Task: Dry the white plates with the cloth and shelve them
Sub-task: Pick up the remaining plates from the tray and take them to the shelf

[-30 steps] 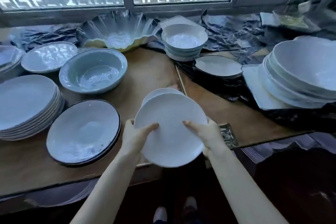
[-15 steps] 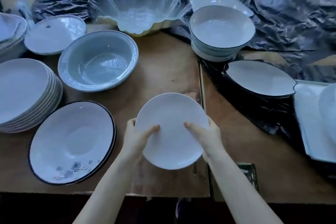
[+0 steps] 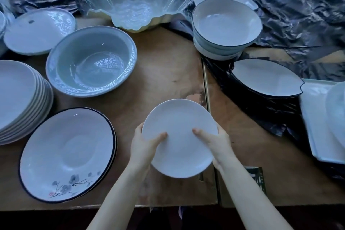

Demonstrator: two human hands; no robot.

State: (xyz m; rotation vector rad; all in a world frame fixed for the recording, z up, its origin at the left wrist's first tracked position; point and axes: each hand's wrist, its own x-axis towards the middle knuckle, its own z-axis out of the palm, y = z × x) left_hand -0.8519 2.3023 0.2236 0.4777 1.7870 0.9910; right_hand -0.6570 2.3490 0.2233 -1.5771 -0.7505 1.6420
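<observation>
White plate [image 3: 180, 137] gripped between both hands; thumbs on top, fingers hidden underneath rim.

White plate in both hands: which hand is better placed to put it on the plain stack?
Probably the left hand: it grips the white plate on the side facing the plain stack; the right hand grips the other.

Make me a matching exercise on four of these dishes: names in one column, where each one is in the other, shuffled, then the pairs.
1. plain white plate
2. flower-painted plate
3. ruffled glass bowl
4. leaf-shaped dish

A. on the black plastic sheet, right
B. gripped by left hand and right hand
C. far side, middle
D. near left, beside the plate stack

Pairs: 1-B, 2-D, 3-C, 4-A
</observation>
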